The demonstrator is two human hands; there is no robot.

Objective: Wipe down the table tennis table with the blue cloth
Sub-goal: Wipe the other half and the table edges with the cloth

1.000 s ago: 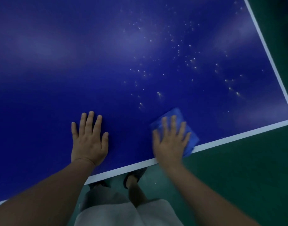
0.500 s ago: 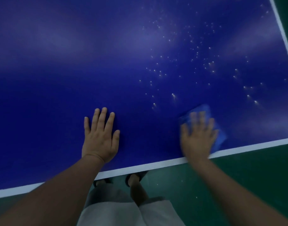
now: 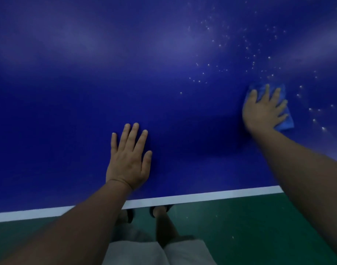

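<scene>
The dark blue table tennis table fills most of the head view, with a white line along its near edge. My right hand lies flat with spread fingers on the folded blue cloth, pressing it to the tabletop at the right. Only the cloth's edges show around the hand. My left hand rests flat on the bare surface near the front edge, fingers straight. Small bright water droplets speckle the tabletop above and to the right of the cloth.
A green floor lies below the table's near edge. My legs, light shorts and dark sandals show beneath the edge at the bottom centre.
My right hand has slid the cloth to the right and farther from the near edge, into the droplets. The left hand has stayed planted flat. The view has shifted left.
</scene>
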